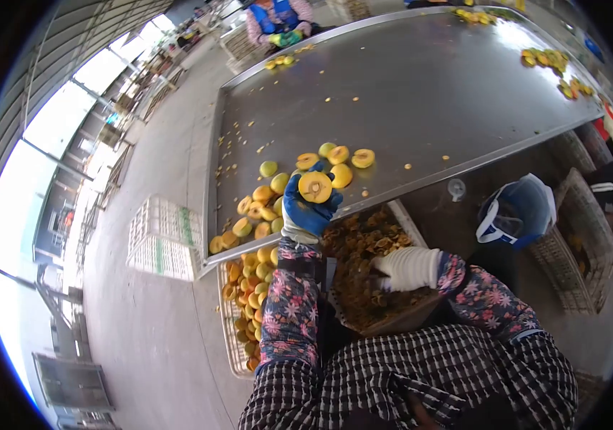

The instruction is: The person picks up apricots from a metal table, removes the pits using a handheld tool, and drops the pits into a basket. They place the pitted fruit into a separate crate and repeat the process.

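My left hand (310,204), in a blue-coated glove, grips a yellow peach half (315,187) over the table's near edge, its cut face and central hollow turned up toward me. Right beside it on the metal table (407,107) lie several other peach halves (341,175), some cut side up. My right hand (408,269), in a white glove, is lower, over a box of brown pits and scraps (364,251). Its fingers are curled, and something small and shiny may be in them; I cannot make it out.
A crate of peach halves (249,301) stands below my left arm. White crates (167,236) are left of the table. To the right are a blue bucket (518,215) and another crate (578,251). Across the table a person in a blue vest (278,16) works; another person's gloved hand (611,122) is at right.
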Tool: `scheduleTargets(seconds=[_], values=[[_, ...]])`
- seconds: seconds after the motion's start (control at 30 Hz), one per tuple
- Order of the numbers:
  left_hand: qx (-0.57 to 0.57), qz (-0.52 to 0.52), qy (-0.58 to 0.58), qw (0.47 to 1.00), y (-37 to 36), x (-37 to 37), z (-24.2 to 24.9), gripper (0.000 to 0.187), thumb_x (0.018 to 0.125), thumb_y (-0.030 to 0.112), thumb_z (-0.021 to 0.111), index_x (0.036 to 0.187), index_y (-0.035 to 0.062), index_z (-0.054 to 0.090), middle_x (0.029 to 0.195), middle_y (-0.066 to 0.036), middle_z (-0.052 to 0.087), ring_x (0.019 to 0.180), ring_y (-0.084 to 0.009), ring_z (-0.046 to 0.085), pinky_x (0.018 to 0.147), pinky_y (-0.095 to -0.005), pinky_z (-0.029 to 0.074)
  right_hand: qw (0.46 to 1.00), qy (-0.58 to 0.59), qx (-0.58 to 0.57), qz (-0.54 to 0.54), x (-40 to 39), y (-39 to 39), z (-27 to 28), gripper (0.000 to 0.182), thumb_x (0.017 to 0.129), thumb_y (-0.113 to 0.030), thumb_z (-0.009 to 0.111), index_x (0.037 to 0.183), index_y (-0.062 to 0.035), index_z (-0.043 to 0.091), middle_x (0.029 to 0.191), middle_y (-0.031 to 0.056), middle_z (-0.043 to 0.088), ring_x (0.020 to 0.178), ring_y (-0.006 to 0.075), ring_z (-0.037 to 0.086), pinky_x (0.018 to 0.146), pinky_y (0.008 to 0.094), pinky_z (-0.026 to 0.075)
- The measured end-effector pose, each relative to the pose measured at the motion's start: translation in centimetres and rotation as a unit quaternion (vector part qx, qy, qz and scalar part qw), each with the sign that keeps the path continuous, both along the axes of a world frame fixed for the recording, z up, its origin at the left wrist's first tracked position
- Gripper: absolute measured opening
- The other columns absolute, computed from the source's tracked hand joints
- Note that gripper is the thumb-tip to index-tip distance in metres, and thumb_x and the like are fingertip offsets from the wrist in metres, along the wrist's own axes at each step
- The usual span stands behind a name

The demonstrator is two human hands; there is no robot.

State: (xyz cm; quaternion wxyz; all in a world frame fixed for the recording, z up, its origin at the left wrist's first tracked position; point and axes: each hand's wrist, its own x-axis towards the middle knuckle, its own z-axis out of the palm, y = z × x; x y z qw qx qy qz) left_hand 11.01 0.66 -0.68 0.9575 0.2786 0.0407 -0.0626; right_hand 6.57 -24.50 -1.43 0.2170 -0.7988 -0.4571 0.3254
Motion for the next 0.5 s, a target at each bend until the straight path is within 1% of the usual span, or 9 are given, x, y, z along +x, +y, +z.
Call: scheduleTargets(seconds=[0.07,0.1,0.17,0.2,0.23,0.3,0.4,0.47,0.5], values=[[-0.005,0.038,0.012,0.999,0.2,-2.5,0.4,0.055,0.097,0.049,0.054,0.126,0.0034,0.058,0.105,-0.011,0.069,0.092,-0.0245,0.067,0.071,-0.0388,0.059,0.993,0.023,0.112,-0.026,0.1,-0.2,1.1,0.035,0.094,-0.031,0.061,0.114,-0.0025,0.060,0.099,0.0237,0.069,0.096,0.0396,0.067,0.083,0.0468,0.052],[0.031,0.091,0.016,0.995,-0.2,-3.8,0.5,0.056,0.097,0.051,0.054,0.127,0.0041,0.058,0.107,-0.010,0.068,0.092,-0.0239,0.067,0.074,-0.0387,0.058,0.980,0.038,0.184,-0.067,-0.4,0.4,1.7,0.032,0.095,-0.029,0.060,0.112,-0.0019,0.059,0.096,0.0238,0.069,0.094,0.0396,0.067,0.080,0.0467,0.052],[0.032,0.122,0.034,0.991,-1.9,-5.6,0.6,0.057,0.099,0.053,0.049,0.125,0.0037,0.060,0.109,-0.008,0.067,0.099,-0.0225,0.066,0.076,-0.0364,0.059,0.932,0.067,0.320,-0.156,-1.1,1.1,2.5,0.027,0.096,-0.025,0.060,0.107,-0.0006,0.056,0.090,0.0239,0.068,0.088,0.0395,0.067,0.075,0.0466,0.052],[0.032,0.135,0.044,0.989,-2.6,-6.3,0.3,0.058,0.100,0.055,0.047,0.124,0.0035,0.061,0.110,-0.008,0.066,0.102,-0.0218,0.065,0.078,-0.0352,0.060,0.932,0.025,0.320,-0.168,-1.1,1.4,2.7,0.027,0.096,-0.024,0.061,0.107,-0.0002,0.054,0.087,0.0235,0.068,0.085,0.0393,0.068,0.072,0.0468,0.053],[-0.003,0.113,0.028,0.993,-2.7,-6.9,-0.4,0.050,0.103,0.043,0.049,0.133,0.0029,0.051,0.121,-0.010,0.062,0.106,-0.0214,0.063,0.085,-0.0335,0.058,0.930,-0.018,0.319,-0.180,-1.2,1.9,2.9,0.027,0.096,-0.023,0.061,0.106,0.0002,0.053,0.085,0.0231,0.067,0.082,0.0391,0.068,0.070,0.0470,0.053],[0.159,0.145,-0.070,0.974,-3.3,-7.4,-2.4,0.049,0.103,0.032,0.051,0.141,0.0039,0.040,0.128,-0.013,0.057,0.109,-0.0218,0.062,0.090,-0.0348,0.056,0.919,-0.136,0.314,-0.196,-1.4,2.9,2.2,0.029,0.094,-0.023,0.063,0.108,0.0001,0.051,0.077,0.0206,0.067,0.070,0.0399,0.067,0.061,0.0490,0.052],[0.350,0.187,-0.160,0.904,-3.5,-7.3,-5.3,0.059,0.102,0.015,0.055,0.151,0.0065,0.023,0.139,-0.016,0.050,0.115,-0.0219,0.059,0.098,-0.0365,0.052,0.923,-0.217,0.232,-0.216,-1.9,3.8,2.4,0.030,0.094,-0.025,0.063,0.106,-0.0004,0.051,0.073,0.0187,0.066,0.066,0.0400,0.067,0.057,0.0495,0.052],[0.334,0.195,-0.184,0.904,-4.4,-7.9,-3.1,0.057,0.102,0.014,0.056,0.150,0.0054,0.026,0.138,-0.016,0.050,0.117,-0.0220,0.057,0.100,-0.0360,0.050,0.915,-0.241,0.245,-0.212,-2.0,3.9,2.5,0.032,0.094,-0.027,0.063,0.106,0.0001,0.052,0.070,0.0188,0.065,0.064,0.0401,0.066,0.056,0.0497,0.052],[0.265,0.175,-0.149,0.936,-4.5,-8.1,-2.1,0.051,0.104,0.021,0.051,0.147,0.0034,0.031,0.136,-0.015,0.052,0.117,-0.0228,0.058,0.101,-0.0366,0.050,0.918,-0.239,0.233,-0.212,-2.0,4.0,2.2,0.033,0.094,-0.027,0.063,0.106,0.0006,0.052,0.070,0.0193,0.065,0.065,0.0401,0.066,0.056,0.0495,0.052]])
